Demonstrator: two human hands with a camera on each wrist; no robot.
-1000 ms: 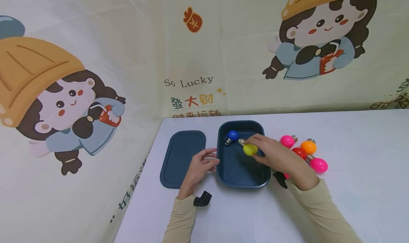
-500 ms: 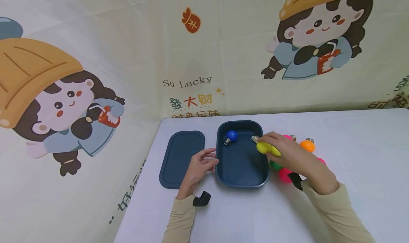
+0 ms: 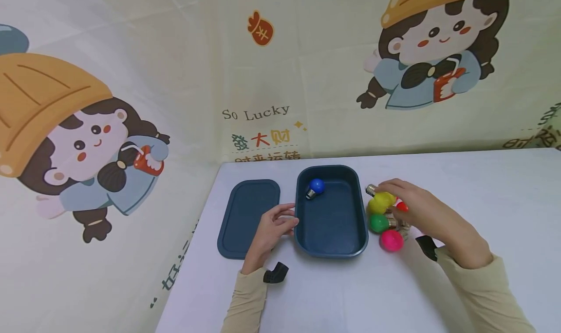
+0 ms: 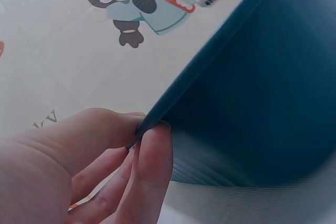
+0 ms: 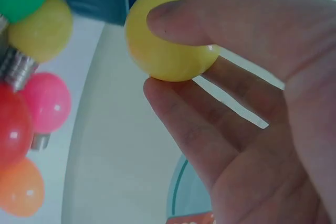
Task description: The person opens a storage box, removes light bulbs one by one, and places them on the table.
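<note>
A dark blue container [image 3: 301,228] stands open on the white table [image 3: 333,294], with one blue bulb [image 3: 316,187] in its far left corner. My left hand [image 3: 291,223] pinches the container's left rim [image 4: 157,114] between thumb and finger. Just right of the container, my right hand [image 3: 396,196] pinches a yellow bulb [image 3: 383,197] [image 5: 168,35] between the thumb and fingers [image 5: 210,108]. It hovers over a cluster of loose bulbs: green [image 3: 378,223], pink [image 3: 391,240] and red [image 3: 402,207]. The right wrist view also shows a second yellow bulb [image 5: 39,30] and an orange one [image 5: 18,187].
The container's flat blue lid [image 3: 247,218] lies left of it, under my left wrist. A small black piece [image 3: 276,273] lies by my left sleeve, another [image 3: 427,248] by my right wrist. A cartoon-printed cloth wall [image 3: 263,80] closes the back and left.
My right hand has carried the yellow bulb from inside the container out over its right rim to the loose bulbs. The left hand has kept its hold on the rim.
</note>
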